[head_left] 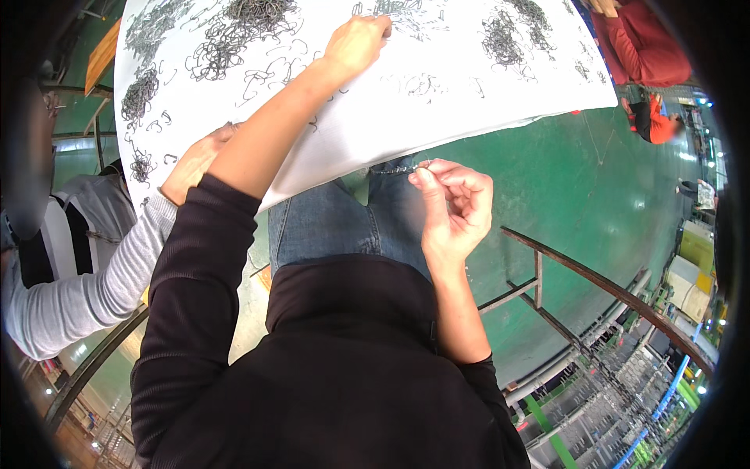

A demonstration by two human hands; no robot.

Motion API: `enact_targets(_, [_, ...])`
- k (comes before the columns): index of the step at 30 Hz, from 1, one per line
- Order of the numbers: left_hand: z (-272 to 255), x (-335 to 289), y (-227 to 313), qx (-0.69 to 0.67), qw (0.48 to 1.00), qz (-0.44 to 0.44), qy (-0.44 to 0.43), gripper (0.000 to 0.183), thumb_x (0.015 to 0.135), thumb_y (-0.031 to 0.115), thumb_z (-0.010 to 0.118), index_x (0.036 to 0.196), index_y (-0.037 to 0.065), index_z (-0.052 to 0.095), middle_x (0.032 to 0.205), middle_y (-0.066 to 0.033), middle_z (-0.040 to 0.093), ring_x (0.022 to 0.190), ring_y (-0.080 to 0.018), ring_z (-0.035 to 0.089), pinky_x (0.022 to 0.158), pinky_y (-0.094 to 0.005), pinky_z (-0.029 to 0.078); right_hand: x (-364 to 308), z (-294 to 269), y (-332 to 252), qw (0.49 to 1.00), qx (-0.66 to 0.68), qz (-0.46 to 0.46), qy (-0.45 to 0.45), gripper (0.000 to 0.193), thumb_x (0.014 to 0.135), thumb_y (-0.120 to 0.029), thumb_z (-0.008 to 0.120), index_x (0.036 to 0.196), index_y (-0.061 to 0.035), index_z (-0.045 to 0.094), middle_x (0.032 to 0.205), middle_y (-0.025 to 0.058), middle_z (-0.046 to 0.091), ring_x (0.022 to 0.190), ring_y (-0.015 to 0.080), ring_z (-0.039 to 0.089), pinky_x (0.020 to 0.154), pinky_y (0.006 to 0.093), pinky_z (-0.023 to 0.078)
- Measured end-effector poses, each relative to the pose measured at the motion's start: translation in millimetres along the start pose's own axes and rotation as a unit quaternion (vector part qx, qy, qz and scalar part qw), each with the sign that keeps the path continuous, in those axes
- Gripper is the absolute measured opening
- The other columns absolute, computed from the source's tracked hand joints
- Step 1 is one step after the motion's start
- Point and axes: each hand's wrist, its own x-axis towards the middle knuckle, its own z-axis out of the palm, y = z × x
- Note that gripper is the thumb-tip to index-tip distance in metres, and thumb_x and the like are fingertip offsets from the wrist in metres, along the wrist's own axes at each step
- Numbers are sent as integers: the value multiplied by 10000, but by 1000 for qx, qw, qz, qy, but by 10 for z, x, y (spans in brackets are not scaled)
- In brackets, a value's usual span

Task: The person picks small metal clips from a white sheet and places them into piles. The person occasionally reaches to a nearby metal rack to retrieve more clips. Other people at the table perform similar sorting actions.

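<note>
My left hand (355, 45) stretches out over the white tabletop, fingers bent down and together at the edge of a pile of small thin grey metal pieces (410, 17). Whatever is between its fingertips is hidden. Beyond the table's near edge, above my lap, my right hand (457, 199) is closed in a pinch. From its thumb and finger a thin strand of small shiny metal pieces (393, 170) sticks out to the left. A few loose metal pieces (423, 84) lie on the white surface between my hands.
Heaps of dark bent wire hooks (219, 55) and more metal pieces (504, 39) cover parts of the white table (367, 121). A co-worker's grey sleeve (101, 293) and hand (195, 164) are close at left. Another person in red (648, 47) sits far right. A metal frame rail (594, 285) stands right.
</note>
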Motion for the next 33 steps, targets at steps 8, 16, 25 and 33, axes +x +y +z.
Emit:
enact_targets(8, [-602,-1051,730,-482,854,-169,-99,154,880,157,706,969,32,696,851,-31,703,784,-88,642,731,-239,501,42,17,82,1000,-14,3,-8,185,852,77,673,906,-1,514,911,138,672,773,146,676,696,247,566])
enact_targets(16, [-804,-1379,1094,-542,820,-183,-34,110,867,75,705,962,19,697,844,-22,706,786,-69,638,742,-231,516,-11,100,88,999,-39,13,-25,197,868,92,638,939,-22,494,943,134,634,790,173,661,740,299,587])
enact_targets(25, [-901,-1537,1143,-437,892,-112,32,122,818,21,693,940,18,699,909,-56,699,815,-111,634,693,-250,496,-55,93,160,992,-116,-26,-35,166,859,81,655,930,2,528,967,147,661,819,149,646,712,252,555])
enact_targets(33, [-959,-1708,1118,-416,906,-26,73,132,793,17,736,918,49,705,890,-70,693,828,-207,643,724,-317,508,325,-16,201,984,-161,43,-68,167,896,-62,644,1037,-14,570,1022,106,624,816,171,633,669,291,511])
